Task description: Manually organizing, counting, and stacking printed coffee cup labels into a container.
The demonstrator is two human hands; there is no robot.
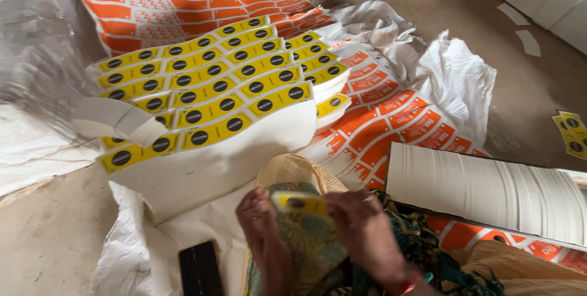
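Hands pinching a small bundle of yellow labels over a lap

Left hand (264,235) and right hand (365,229) meet low in the near centre, fingers pressed together around a yellow label bundle (299,203) with a black dot. Farther left, a fanned stack of yellow label sheets (208,94) lies on white sacking (455,76); orange printed sheets (183,2) beyond, white paper stack (483,192) right, black phone (199,268) near, on a concrete floor (49,241)

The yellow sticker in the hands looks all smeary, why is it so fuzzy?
In the head view, the small yellow label between the left hand and right hand is smeared by motion blur; the stacked yellow labels look sharper; the clear plastic sheet at left shows whitish glare.
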